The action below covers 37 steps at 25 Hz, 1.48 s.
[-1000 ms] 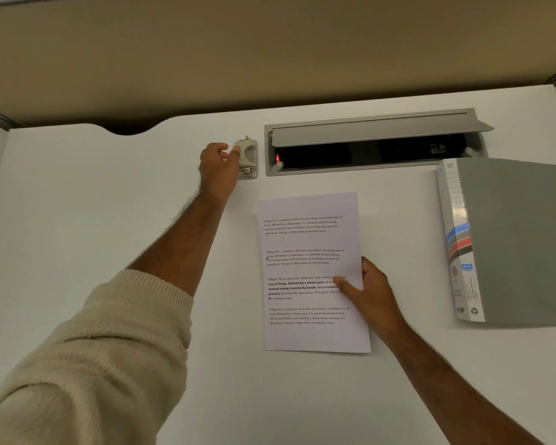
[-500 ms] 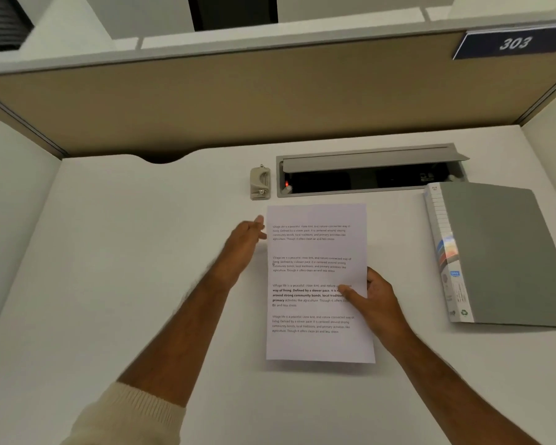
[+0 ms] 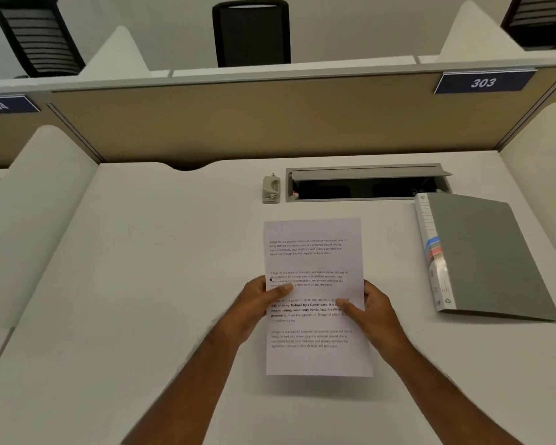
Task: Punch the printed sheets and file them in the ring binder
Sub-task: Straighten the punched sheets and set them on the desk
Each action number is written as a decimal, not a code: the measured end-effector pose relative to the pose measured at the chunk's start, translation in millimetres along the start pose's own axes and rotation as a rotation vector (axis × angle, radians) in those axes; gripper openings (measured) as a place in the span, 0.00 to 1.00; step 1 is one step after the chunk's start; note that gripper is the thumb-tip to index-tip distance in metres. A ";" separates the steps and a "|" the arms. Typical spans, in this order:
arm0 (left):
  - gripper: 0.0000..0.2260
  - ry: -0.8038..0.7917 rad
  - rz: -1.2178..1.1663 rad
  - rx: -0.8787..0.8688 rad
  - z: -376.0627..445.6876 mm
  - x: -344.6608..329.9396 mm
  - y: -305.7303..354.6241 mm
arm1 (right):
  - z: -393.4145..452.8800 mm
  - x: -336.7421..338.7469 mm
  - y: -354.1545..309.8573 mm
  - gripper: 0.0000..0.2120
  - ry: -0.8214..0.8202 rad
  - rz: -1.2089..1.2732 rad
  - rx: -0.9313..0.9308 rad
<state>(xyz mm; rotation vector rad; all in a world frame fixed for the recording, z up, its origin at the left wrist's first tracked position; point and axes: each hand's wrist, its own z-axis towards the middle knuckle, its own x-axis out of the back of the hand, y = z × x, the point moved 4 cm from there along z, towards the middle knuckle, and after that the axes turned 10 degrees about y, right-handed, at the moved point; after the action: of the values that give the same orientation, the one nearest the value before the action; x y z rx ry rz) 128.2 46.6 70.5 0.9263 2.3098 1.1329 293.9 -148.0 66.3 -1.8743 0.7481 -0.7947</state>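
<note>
Between the hands, the sheets (image 3: 315, 268) are pinched at both edges: left hand (image 3: 257, 303) and right hand (image 3: 371, 311) (thumbs on top); punch (image 3: 271, 189) well beyond.

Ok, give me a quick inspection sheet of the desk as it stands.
Surface: white desk, flap box open at the back.
Job's things: sheets held at mid-desk; punch behind them, untouched; binder closed, on the right.
Clutter: nothing seen.
Hands: left hand and right hand pinch the sheets' side edges.
Cables: nothing seen.
Surroundings: tan partition, sign 303, chairs beyond.
</note>
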 end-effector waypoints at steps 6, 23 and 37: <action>0.12 0.105 0.132 -0.103 -40.2 -10.7 -5.5 | -29.6 3.7 -2.6 0.15 0.025 -0.014 0.066; 0.11 0.155 0.320 -0.359 -58.3 -9.5 17.5 | -38.1 3.6 -25.0 0.15 0.068 0.016 0.171; 0.20 0.115 0.310 -0.336 -55.7 -15.0 4.7 | -39.0 2.7 -0.8 0.17 0.080 0.007 0.164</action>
<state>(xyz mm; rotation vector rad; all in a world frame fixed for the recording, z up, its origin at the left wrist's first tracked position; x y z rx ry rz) 106.9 8.1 108.1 1.1331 2.0129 1.6794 265.2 -170.0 81.3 -1.7010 0.7163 -0.9033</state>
